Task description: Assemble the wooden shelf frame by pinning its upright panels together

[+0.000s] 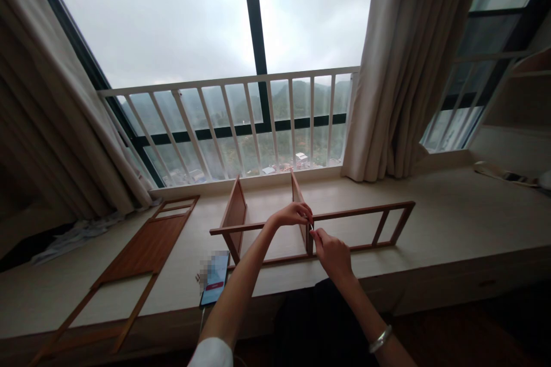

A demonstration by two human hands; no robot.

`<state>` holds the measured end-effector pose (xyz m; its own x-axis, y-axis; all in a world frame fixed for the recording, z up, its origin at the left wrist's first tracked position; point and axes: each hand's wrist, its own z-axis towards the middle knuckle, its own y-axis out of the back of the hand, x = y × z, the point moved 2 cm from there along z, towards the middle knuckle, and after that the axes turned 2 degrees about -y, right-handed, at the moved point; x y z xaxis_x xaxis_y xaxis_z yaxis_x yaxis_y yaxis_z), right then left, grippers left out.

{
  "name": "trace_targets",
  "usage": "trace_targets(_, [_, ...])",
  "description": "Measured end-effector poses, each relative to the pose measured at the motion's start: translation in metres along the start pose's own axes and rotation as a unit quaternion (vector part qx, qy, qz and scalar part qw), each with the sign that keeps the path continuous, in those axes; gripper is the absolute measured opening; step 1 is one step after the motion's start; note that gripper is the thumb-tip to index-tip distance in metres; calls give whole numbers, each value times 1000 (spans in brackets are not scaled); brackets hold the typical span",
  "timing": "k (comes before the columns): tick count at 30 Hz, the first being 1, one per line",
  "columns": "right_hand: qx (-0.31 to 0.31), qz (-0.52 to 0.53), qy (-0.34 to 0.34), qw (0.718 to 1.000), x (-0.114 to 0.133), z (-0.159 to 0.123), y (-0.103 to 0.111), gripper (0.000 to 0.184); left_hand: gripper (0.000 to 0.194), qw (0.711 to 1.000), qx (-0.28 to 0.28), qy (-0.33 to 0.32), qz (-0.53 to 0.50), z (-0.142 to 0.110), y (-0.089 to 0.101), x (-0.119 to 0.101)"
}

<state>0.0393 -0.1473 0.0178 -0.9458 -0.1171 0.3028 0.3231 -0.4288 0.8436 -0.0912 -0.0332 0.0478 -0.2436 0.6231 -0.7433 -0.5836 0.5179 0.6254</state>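
Head view, wooden frame, long axis left-right; panels toward window

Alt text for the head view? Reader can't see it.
A person's left hand and right hand meet at a brown wooden frame on a pale ledge before a window, a small pale item, too tiny to identify, between them. A lit phone lies by the frame's left end, a second brown frame farther left.
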Motion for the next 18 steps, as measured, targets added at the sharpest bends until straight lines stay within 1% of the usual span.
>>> trace_targets(6, [11, 10, 4, 1000, 1, 1, -2, 34, 18, 1000, 7, -18, -13, 0, 0, 1])
trace_targets(11, [27, 37, -4, 999, -1, 2, -5, 37, 20, 1000, 10, -3, -6, -1, 1, -1])
trace_targets(15, [18, 100, -34, 994, -5, 2, -11, 40, 24, 1000, 7, 4, 0, -2, 2, -2])
trace_targets(18, [2, 188, -50, 981, -8, 3, -15, 41, 27, 1000, 9, -3, 2, -2, 2, -2])
